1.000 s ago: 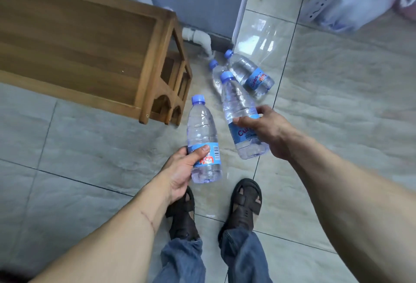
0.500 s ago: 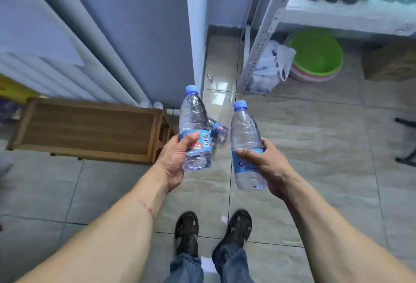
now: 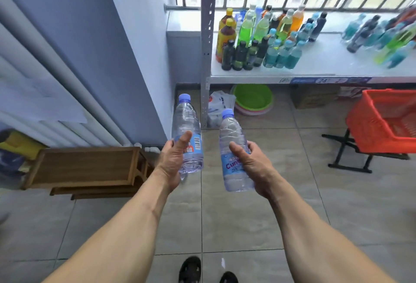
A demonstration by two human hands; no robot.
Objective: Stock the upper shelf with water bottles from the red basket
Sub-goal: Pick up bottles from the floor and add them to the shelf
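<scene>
My sandalled feet (image 3: pixel 191 270) stand on the tiled floor at the near edge. My left hand (image 3: pixel 173 161) grips one water bottle (image 3: pixel 188 133) upright, thumb across its label. My right hand (image 3: pixel 249 163) grips a second water bottle (image 3: pixel 231 147), cap tilted slightly left. A wooden bench (image 3: pixel 87 165) sits left. Farther right, the red basket (image 3: pixel 380 122) rests on a black stand (image 3: pixel 346 154). Beyond, the white shelf (image 3: pixel 315 66) carries coloured drink bottles (image 3: pixel 258 39).

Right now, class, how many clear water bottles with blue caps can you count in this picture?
2: one water bottle held in the left hand, the other bottle in the right hand. More may be hidden in the red basket.
</scene>
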